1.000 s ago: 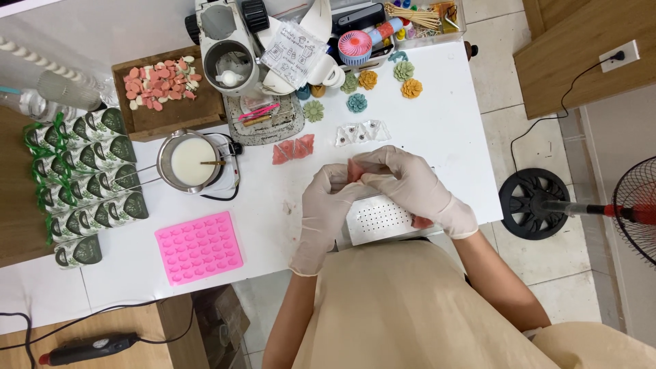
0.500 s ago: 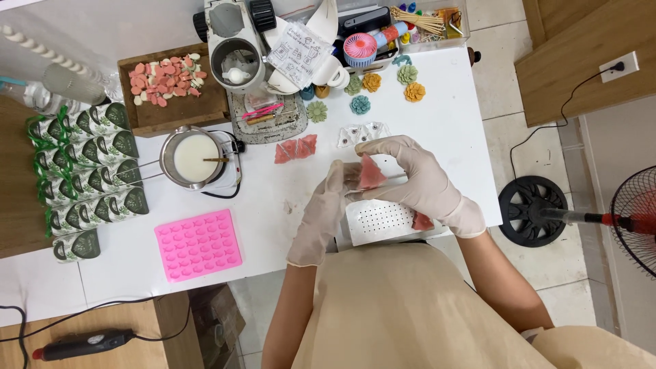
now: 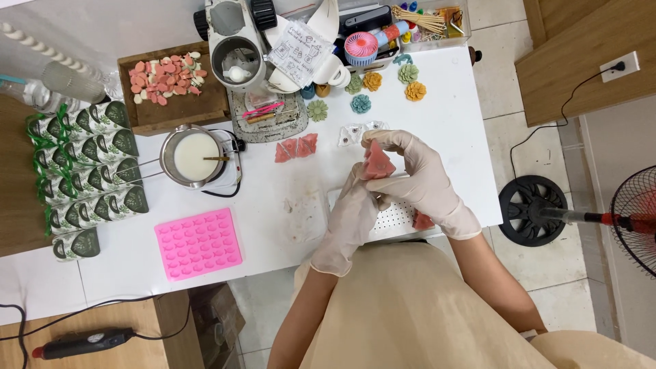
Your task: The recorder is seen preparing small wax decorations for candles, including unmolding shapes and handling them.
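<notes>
Holding a pink triangular piece [image 3: 378,165] up over the white desk [image 3: 273,225], just above the perforated white board [image 3: 396,217]; right hand [image 3: 420,174] gripping it with fingers closed on its top and side, left hand [image 3: 352,219] pinching its lower edge. Lying already done, seemingly: two pink pieces [image 3: 296,148] beside the small clear bags [image 3: 355,133]. Sitting unused: pink silicone mould [image 3: 198,244], pot of white liquid [image 3: 195,156]
</notes>
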